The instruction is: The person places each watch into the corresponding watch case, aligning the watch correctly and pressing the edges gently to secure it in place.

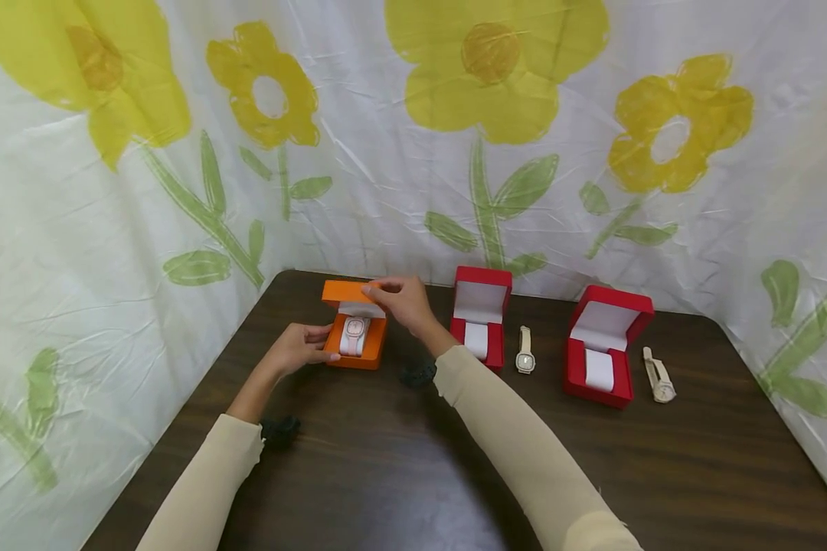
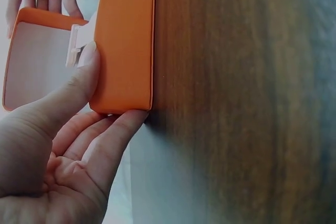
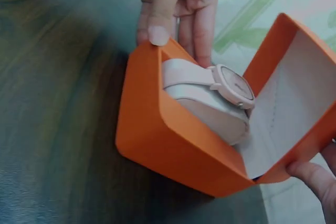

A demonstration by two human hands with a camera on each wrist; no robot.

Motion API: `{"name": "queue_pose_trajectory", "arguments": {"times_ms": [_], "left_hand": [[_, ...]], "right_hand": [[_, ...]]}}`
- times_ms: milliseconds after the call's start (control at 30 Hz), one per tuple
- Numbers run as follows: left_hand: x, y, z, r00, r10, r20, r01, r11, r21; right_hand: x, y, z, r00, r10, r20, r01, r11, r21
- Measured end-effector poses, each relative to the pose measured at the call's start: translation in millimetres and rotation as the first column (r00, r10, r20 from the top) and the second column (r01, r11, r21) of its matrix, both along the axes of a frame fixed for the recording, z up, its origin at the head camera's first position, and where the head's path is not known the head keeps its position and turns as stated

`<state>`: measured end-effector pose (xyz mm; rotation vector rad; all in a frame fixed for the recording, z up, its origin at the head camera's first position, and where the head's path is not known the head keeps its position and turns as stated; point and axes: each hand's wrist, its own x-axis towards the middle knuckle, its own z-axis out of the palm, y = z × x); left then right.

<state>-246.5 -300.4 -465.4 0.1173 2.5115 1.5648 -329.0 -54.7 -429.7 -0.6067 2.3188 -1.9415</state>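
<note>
A dark table bore the orange box; the watch sat inside it, cushion-mounted; the left hand gripped its side, apparently for steadiness; the right hand pinched its lid.

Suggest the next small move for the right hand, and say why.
Probably swing the orange lid down: the right hand grips it while it stands open, the pink watch sits on the pale cushion inside, and the left hand holds the orange box.
</note>
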Motion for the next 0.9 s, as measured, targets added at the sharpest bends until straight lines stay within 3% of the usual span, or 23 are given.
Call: {"name": "queue_pose_trajectory", "arguments": {"times_ms": [367,667,900], "left_hand": [[-2.7,-1.4,-3.4,1.0,0.019,0.019,-0.019,1.0,-0.008],[-3.9,-0.6,-3.6,0.999,0.031,-0.009,-0.031,0.998,-0.055],[-2.7,-1.6,-4.3,1.0,0.023,0.004,-0.023,0.999,-0.032]], "right_hand": [[10.5,2.7,-10.5,0.999,0.026,-0.023,-0.026,1.0,-0.002],[15.6,3.9,-18.6,0.993,0.05,-0.105,-0.053,0.998,-0.027],[21.8,4.3,-21.3,0.991,0.053,-0.121,-0.057,0.998,-0.029]]}}
